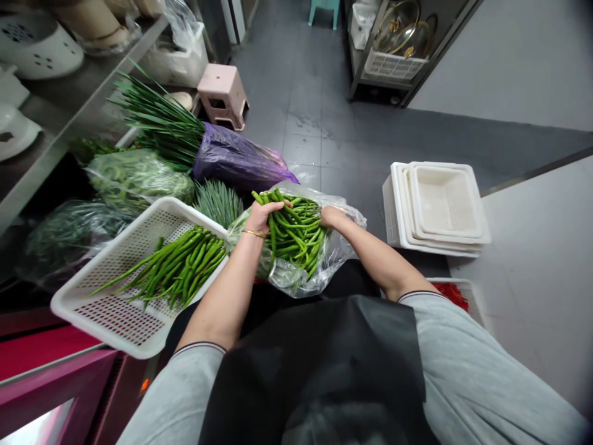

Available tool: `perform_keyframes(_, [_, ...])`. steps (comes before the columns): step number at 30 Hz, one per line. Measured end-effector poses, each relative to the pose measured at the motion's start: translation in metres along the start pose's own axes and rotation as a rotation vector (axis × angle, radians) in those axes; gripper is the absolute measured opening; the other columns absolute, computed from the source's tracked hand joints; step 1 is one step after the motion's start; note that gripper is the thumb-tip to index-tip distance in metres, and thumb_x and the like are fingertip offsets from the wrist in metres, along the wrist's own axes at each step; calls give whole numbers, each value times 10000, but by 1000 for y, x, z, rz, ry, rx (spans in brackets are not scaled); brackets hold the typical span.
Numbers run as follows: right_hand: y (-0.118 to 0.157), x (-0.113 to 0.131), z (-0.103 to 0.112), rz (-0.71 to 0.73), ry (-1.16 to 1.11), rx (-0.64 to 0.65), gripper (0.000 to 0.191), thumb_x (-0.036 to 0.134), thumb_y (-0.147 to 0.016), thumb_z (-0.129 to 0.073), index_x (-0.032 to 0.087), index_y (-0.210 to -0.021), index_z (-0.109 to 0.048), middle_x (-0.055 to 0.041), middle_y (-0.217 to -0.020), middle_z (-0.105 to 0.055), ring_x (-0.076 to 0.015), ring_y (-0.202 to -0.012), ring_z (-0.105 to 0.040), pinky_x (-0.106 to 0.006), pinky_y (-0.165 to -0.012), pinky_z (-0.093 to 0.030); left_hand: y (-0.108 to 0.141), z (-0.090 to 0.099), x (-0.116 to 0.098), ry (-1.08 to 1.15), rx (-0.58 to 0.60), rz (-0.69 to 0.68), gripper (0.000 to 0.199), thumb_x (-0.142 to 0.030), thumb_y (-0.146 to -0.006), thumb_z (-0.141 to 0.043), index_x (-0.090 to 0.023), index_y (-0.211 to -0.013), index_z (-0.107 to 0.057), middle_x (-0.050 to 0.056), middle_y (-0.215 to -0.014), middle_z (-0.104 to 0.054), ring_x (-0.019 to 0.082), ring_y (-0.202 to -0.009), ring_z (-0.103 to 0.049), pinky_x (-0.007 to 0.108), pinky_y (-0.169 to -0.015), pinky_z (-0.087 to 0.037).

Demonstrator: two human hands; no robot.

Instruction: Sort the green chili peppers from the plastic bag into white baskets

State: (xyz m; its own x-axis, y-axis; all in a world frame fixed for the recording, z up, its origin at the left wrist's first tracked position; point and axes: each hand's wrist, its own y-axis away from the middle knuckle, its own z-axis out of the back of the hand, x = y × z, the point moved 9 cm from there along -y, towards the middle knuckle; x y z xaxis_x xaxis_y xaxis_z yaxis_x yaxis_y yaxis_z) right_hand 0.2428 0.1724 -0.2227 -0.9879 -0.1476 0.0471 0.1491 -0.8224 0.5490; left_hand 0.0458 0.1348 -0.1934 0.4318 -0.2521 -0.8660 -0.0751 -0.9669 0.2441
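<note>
A clear plastic bag (340,250) lies open in front of my lap, full of long green chili peppers (299,232). My left hand (264,216), with a gold bangle at the wrist, is closed around a bunch of these peppers at the bag's left side. On the opposite side, my right hand (332,217) reaches into the bag with curled fingers against the peppers; its fingertips are hidden, so what it grips is unclear. To my left, a white perforated basket (102,272) holds a pile of the same peppers, stems pointing various ways.
Beyond the basket are leafy greens in a purple bag (236,154) and bagged vegetables (139,179). A pink stool (223,93) stands farther off. Stacked white baskets (445,204) are at right, near a basket with red contents (451,295). A metal shelf (83,123) runs along the left.
</note>
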Motion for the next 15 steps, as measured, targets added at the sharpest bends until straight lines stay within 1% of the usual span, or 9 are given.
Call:
perform_keyframes(1, [0, 1, 3, 4, -3, -8, 363, 323, -846, -603, 109, -1118, -712, -179, -1101, -706, -254, -944, -668, -290, -735, -483, 1, 4, -8, 24, 6, -30, 237, -258, -569, -738, -126, -762, -696, 67, -756, -709, 232, -782, -697, 356, -742, -588])
perform_keyframes(3, [0, 12, 21, 86, -17, -113, 354, 334, -868, -555, 132, -1112, -715, -149, -1077, -718, -241, -936, -663, -276, -727, -468, 1, 13, -21, 84, -1, -89, 253, -286, -593, -724, -132, -791, -692, 65, -800, -719, 246, -855, -704, 374, -798, -589])
perform_keyframes(4, [1, 20, 32, 147, -21, -171, 353, 354, -884, -532, 136, -1087, -723, -141, -1055, -723, -235, -931, -659, -272, -733, -457, 1, 15, -23, 109, -10, -99, 260, -296, -596, -718, -130, -795, -692, 62, -806, -723, 244, -858, -706, 378, -811, -589])
perform_keyframes(6, [6, 39, 48, 291, -13, -219, 348, 377, -903, -513, 133, -995, -743, -129, -977, -733, -215, -890, -654, -258, -731, -432, -1, 16, -16, 123, -33, -66, 262, -293, -577, -723, -118, -770, -691, 61, -763, -723, 242, -823, -709, 386, -810, -594])
perform_keyframes(9, [18, 58, 58, 473, -17, -173, 335, 379, -898, -537, 120, -853, -743, -110, -826, -722, -177, -769, -624, -249, -680, -392, -4, 6, 6, 99, -28, 11, 235, -249, -547, -746, -113, -731, -691, 63, -696, -715, 266, -819, -712, 408, -804, -599])
perform_keyframes(11, [31, 66, 71, 604, -133, -211, 354, 402, -892, -545, 106, -823, -728, -75, -736, -691, -148, -693, -585, -244, -644, -368, -5, -5, 15, 89, 15, 19, 236, -247, -558, -764, -115, -742, -696, 74, -720, -723, 284, -845, -712, 427, -817, -595])
perform_keyframes(13, [44, 71, 86, 718, -320, -265, 383, 430, -894, -530, 102, -827, -716, -31, -676, -655, -122, -646, -556, -234, -622, -356, -8, -13, 22, 86, 49, 14, 289, -260, -554, -796, -113, -781, -696, 80, -752, -730, 291, -843, -713, 438, -824, -590])
perform_keyframes(15, [49, 75, 94, 756, -472, -321, 375, 420, -902, -511, 108, -839, -709, -3, -652, -635, -109, -631, -548, -222, -615, -361, -11, -18, 27, 96, 51, 10, 395, -290, -532, -832, -120, -859, -689, 73, -793, -736, 286, -844, -713, 436, -834, -583])
